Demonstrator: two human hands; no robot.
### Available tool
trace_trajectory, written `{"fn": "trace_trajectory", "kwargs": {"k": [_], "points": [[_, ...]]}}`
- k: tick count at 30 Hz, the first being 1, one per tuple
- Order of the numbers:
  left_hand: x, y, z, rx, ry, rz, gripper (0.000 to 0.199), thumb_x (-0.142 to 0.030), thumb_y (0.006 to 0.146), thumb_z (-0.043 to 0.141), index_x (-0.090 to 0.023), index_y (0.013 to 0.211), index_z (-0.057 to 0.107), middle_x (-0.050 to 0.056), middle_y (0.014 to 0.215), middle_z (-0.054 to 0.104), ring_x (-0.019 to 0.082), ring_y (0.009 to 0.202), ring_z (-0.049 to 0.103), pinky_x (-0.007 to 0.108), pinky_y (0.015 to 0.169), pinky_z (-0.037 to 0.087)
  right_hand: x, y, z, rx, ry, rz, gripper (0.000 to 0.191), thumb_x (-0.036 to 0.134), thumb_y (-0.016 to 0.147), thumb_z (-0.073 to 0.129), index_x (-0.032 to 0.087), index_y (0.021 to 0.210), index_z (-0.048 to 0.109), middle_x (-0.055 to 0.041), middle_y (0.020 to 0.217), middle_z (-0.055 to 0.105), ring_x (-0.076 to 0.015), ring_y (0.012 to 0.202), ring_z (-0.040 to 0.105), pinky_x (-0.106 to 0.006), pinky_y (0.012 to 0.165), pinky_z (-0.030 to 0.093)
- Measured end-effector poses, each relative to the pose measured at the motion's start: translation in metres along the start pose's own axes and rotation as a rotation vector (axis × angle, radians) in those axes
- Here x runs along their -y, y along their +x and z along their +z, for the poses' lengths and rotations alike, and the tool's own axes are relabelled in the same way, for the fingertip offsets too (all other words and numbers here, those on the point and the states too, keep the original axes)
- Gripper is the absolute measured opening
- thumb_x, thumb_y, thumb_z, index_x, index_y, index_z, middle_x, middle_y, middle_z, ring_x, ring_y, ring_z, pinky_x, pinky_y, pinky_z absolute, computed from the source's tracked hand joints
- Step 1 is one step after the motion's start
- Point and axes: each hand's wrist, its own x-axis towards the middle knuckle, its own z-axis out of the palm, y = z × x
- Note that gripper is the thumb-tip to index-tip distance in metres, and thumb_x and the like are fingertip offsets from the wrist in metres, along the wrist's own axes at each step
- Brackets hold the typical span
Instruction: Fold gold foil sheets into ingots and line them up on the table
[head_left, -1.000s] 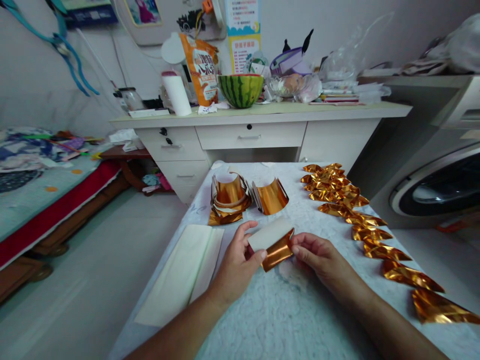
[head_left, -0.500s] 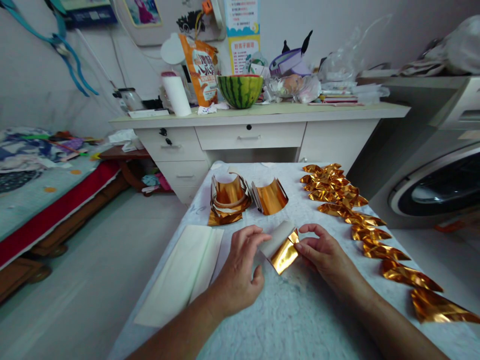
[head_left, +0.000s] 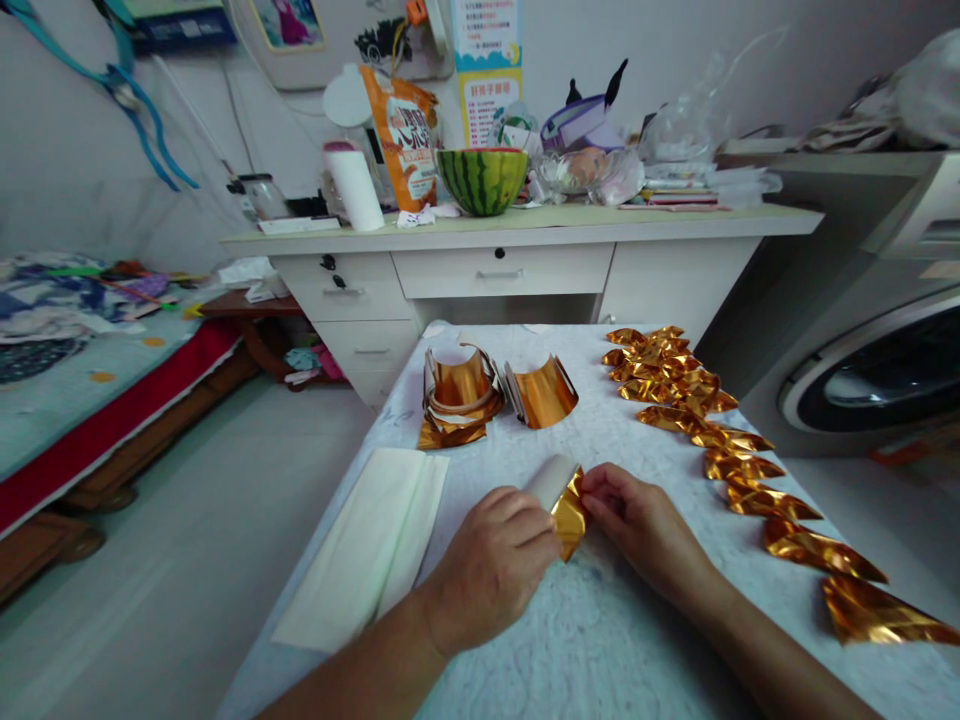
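A small sheet of gold foil paper (head_left: 570,518) with a pale back is partly rolled between my hands above the cloth-covered table (head_left: 585,640). My left hand (head_left: 499,560) is closed on its left side, fingers bent over the near edge. At its right edge, the thumb and fingers of my right hand (head_left: 637,515) pinch the foil. Curled gold sheets stand beyond my hands, a nested stack (head_left: 459,390) and a smaller curl (head_left: 544,392). Pale folded paper (head_left: 360,550) lies left of my left hand.
Folded gold foil pieces (head_left: 750,466) run in an overlapping row down the table's right side. Behind the table stands a white desk (head_left: 502,272) with a watermelon half (head_left: 484,180). A washing machine (head_left: 885,300) is at the right, a bed (head_left: 112,400) at the left.
My left hand has moved right and closed from open fingers onto the foil sheet. The sheet is curled more tightly and has shifted slightly left. My right hand still pinches its edge.
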Motion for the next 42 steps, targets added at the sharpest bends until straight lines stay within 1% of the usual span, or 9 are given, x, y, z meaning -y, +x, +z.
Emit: {"fn": "trace_trajectory", "kwargs": {"k": [3,7,10,14,17,20,22,29,42], "points": [[0.0,-0.001,0.006,0.074,0.01,-0.003,0.022,-0.015,0.095,0.045,-0.018,0.082,0.062,0.004,0.079,0.064,0.018,0.08,0.056,0.034,0.077,0.044,0.003,-0.002,0.0,0.019,-0.318,-0.064,0.012,0.022,0.089,0.051,0.022,0.084,0.062,-0.0007,0.074,0.064,-0.0174,0.068,0.059,-0.029,0.063,0.042],[0.0,-0.001,0.009,0.122,-0.054,-0.04,0.016,-0.011,0.091,0.05,-0.018,0.082,0.062,0.003,0.08,0.064,0.018,0.079,0.057,0.031,0.074,0.044,0.003,-0.002,0.0,0.049,-0.465,-0.123,0.017,0.019,0.089,0.048,0.021,0.08,0.063,-0.0031,0.08,0.062,-0.0181,0.075,0.059,-0.031,0.068,0.045],[0.002,-0.001,0.01,0.107,-0.136,-0.093,0.014,-0.01,0.088,0.054,-0.019,0.085,0.063,0.002,0.082,0.065,0.018,0.083,0.058,0.032,0.078,0.044,0.004,-0.003,0.0,0.073,-0.451,-0.15,0.021,0.017,0.091,0.046,0.021,0.081,0.064,-0.0042,0.086,0.061,-0.0174,0.078,0.058,-0.031,0.07,0.046],[0.002,-0.001,0.01,0.056,-0.198,-0.207,0.011,-0.011,0.084,0.06,-0.02,0.086,0.065,0.002,0.087,0.065,0.019,0.089,0.056,0.034,0.082,0.042,0.012,-0.006,-0.002,0.106,-0.412,-0.217,0.024,0.01,0.088,0.046,0.023,0.092,0.066,-0.0052,0.096,0.062,-0.0195,0.09,0.057,-0.032,0.078,0.047],[0.002,0.0,0.011,0.034,-0.242,-0.297,0.01,-0.01,0.078,0.066,-0.019,0.08,0.064,0.002,0.089,0.062,0.02,0.091,0.055,0.034,0.083,0.041,0.022,-0.01,-0.004,0.188,-0.366,-0.278,0.027,0.005,0.08,0.051,0.024,0.095,0.064,-0.0045,0.099,0.061,-0.0205,0.095,0.055,-0.034,0.083,0.046],[0.003,0.001,0.011,0.023,-0.272,-0.356,0.012,-0.009,0.076,0.068,-0.018,0.076,0.061,0.001,0.089,0.06,0.019,0.091,0.053,0.033,0.082,0.041,0.028,-0.014,-0.006,0.241,-0.307,-0.281,0.031,0.004,0.07,0.057,0.023,0.095,0.061,-0.0042,0.101,0.059,-0.0219,0.099,0.053,-0.035,0.087,0.045],[0.004,0.001,0.011,0.024,-0.288,-0.37,0.013,-0.008,0.075,0.068,-0.018,0.076,0.06,0.001,0.089,0.059,0.019,0.09,0.052,0.033,0.082,0.041,0.029,-0.016,-0.005,0.247,-0.285,-0.26,0.03,0.006,0.069,0.061,0.023,0.094,0.059,-0.0046,0.102,0.058,-0.0229,0.1,0.052,-0.037,0.087,0.045],[0.003,0.002,0.01,0.036,-0.307,-0.386,0.01,-0.01,0.077,0.065,-0.019,0.074,0.061,0.002,0.088,0.058,0.019,0.09,0.052,0.034,0.082,0.042,0.022,-0.012,0.003,0.231,-0.272,-0.248,0.014,0.01,0.08,0.061,0.023,0.084,0.063,-0.0055,0.101,0.059,-0.022,0.097,0.054,-0.037,0.085,0.045],[0.005,-0.002,0.006,0.017,-0.308,-0.458,0.014,-0.005,0.071,0.063,-0.018,0.071,0.06,0.002,0.091,0.055,0.019,0.094,0.051,0.033,0.085,0.042,0.025,-0.009,0.01,0.182,-0.376,-0.194,0.012,0.009,0.083,0.056,0.019,0.076,0.06,-0.0059,0.094,0.058,-0.021,0.089,0.053,-0.036,0.079,0.045]]}}
